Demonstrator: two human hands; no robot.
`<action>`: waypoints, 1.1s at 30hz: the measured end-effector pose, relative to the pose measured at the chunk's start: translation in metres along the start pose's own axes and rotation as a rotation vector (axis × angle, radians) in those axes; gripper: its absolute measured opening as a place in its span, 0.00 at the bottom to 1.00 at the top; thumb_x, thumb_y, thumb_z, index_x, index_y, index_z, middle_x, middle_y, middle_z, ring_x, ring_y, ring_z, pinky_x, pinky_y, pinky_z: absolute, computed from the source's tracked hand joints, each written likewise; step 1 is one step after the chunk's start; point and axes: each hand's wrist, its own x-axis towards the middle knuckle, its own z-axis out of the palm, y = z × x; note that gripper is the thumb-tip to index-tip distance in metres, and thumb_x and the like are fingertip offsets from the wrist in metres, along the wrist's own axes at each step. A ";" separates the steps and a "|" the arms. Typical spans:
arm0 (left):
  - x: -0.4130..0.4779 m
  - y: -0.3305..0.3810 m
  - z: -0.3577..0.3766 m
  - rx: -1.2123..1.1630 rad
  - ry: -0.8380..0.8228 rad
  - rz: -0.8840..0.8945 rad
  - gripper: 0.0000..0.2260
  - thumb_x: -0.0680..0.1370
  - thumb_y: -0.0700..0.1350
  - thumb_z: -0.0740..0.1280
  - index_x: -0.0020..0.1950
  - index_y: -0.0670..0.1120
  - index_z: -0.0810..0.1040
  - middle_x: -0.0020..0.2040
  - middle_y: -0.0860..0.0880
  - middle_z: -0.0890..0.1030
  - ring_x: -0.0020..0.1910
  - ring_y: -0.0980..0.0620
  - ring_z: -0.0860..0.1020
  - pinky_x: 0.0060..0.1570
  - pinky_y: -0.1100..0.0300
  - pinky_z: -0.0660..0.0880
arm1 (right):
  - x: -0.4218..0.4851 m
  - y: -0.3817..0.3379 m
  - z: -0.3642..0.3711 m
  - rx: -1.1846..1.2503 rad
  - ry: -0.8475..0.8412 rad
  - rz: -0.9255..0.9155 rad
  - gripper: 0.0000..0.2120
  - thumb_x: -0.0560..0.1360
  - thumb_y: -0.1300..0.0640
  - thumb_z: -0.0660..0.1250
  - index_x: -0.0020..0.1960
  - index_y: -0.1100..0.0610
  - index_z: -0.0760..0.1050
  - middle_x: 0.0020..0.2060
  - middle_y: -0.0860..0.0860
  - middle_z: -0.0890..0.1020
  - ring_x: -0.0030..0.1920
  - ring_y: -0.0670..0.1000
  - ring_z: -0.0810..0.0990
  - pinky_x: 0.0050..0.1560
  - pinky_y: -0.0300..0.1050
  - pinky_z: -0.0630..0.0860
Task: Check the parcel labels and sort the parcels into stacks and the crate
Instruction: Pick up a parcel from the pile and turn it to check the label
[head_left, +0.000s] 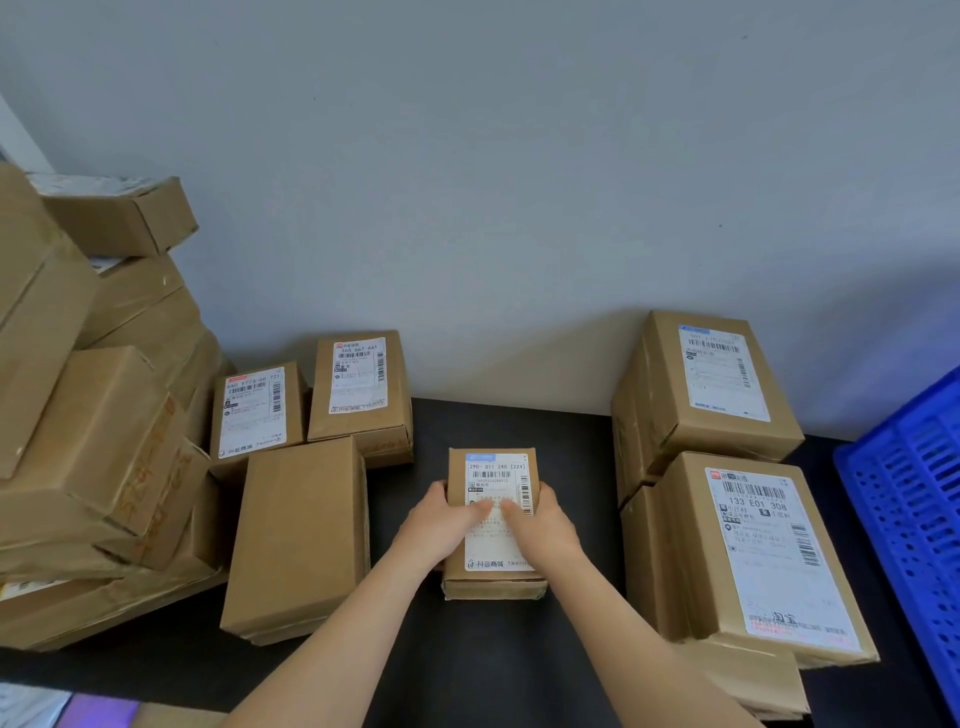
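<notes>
Parcel (493, 584) is lying flat near the middle of the black table (493, 665), its label (498, 467) facing up toward the camera, most likely so the code can be read before a destination is picked. Both hands are gripping it: the left hand (441, 519) is wrapping the left edge and the right hand (543, 519) the right edge, fingers curling down the sides and both thumbs lying across the label's middle, nearly meeting. Whether the parcel is resting on the table or being held just off it cannot be told. On the right, a far stack (722, 374) and a near stack (769, 551) are standing label-up, seemingly sorted, and the blue crate (914, 493) is waiting beyond them at the table's edge. On the left, a plain box (301, 535) is showing no label, just beside two labelled boxes (257, 410) near the wall, and a loose heap (93, 415) is leaning further left, probably unsorted. The two-handed hold is looking like a steadying one, keeping the print level and readable while leaving a move to either side possible.
</notes>
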 end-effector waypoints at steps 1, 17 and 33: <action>0.000 0.000 0.000 0.001 0.002 -0.001 0.27 0.77 0.53 0.67 0.73 0.50 0.61 0.65 0.49 0.75 0.57 0.50 0.78 0.36 0.62 0.74 | 0.000 0.000 0.000 -0.002 0.000 -0.001 0.28 0.80 0.49 0.60 0.76 0.53 0.53 0.66 0.50 0.73 0.43 0.44 0.76 0.29 0.32 0.71; 0.001 0.001 -0.004 -0.086 -0.042 -0.065 0.30 0.76 0.52 0.69 0.73 0.49 0.60 0.66 0.47 0.74 0.59 0.48 0.77 0.45 0.56 0.77 | 0.003 -0.001 0.001 -0.011 -0.013 0.000 0.28 0.81 0.51 0.59 0.76 0.54 0.52 0.66 0.50 0.73 0.44 0.45 0.77 0.29 0.32 0.71; -0.016 0.004 -0.010 -0.346 -0.033 0.057 0.29 0.78 0.60 0.60 0.75 0.53 0.55 0.67 0.48 0.70 0.63 0.47 0.71 0.62 0.49 0.68 | -0.001 -0.012 -0.011 0.050 0.064 -0.063 0.30 0.80 0.52 0.60 0.77 0.52 0.50 0.69 0.49 0.70 0.46 0.45 0.78 0.34 0.33 0.75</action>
